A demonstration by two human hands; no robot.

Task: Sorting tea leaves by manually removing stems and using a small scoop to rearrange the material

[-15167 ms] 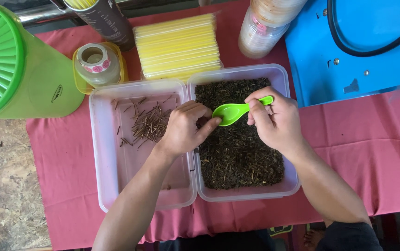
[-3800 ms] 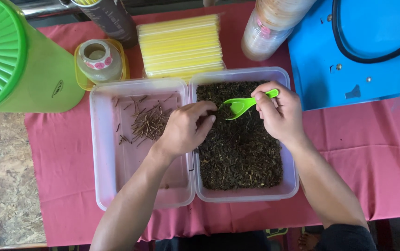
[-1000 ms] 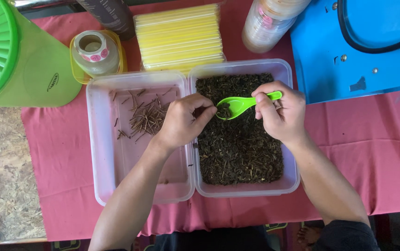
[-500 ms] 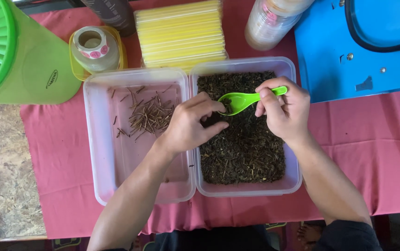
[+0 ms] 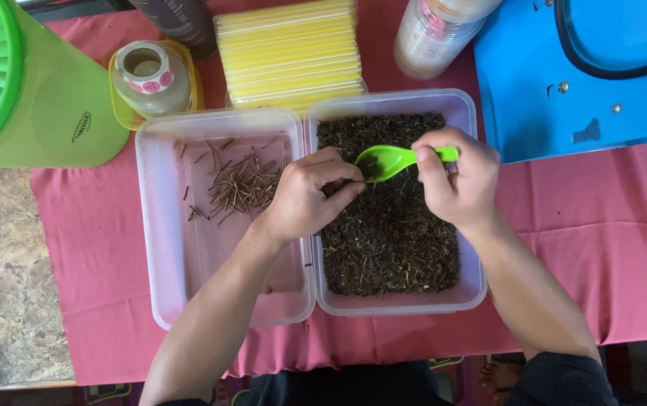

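Pink cloth (image 5: 601, 248) covers the table under your work, with a bare, speckled surface (image 5: 0, 278) showing past its left edge.

Your right hand (image 5: 459, 177) is clenched around the handle of a green spoon (image 5: 395, 159), thumb and fingers wrapped over the handle's far end, so that the bowl points left and hangs just above the dark leaf mix. A little dark material sits in the bowl. Your left hand (image 5: 308, 195) is curled right beside the spoon's bowl, fingertips pinched together at its rim; you cannot tell from this view whether anything is caught between them.

Both hands hover over the right container (image 5: 474, 289), a clear plastic tub filled with dark, crumbly dried leaves (image 5: 391, 240). Touching its left wall stands the left container (image 5: 150, 225), a matching clear tub, which holds only a loose heap of thin brown stems (image 5: 237, 184) near its far end. Your left forearm crosses over this tub's near right corner.

Beyond the tubs lies a flat stack of yellow packets (image 5: 289, 49). To its left stands a small jar (image 5: 149, 75) in a yellow holder, and further left a tall green canister (image 5: 30, 83). A clear bottle (image 5: 436, 34) stands beyond the right tub, and a blue board (image 5: 564, 90) with a black cable lies at the far right.
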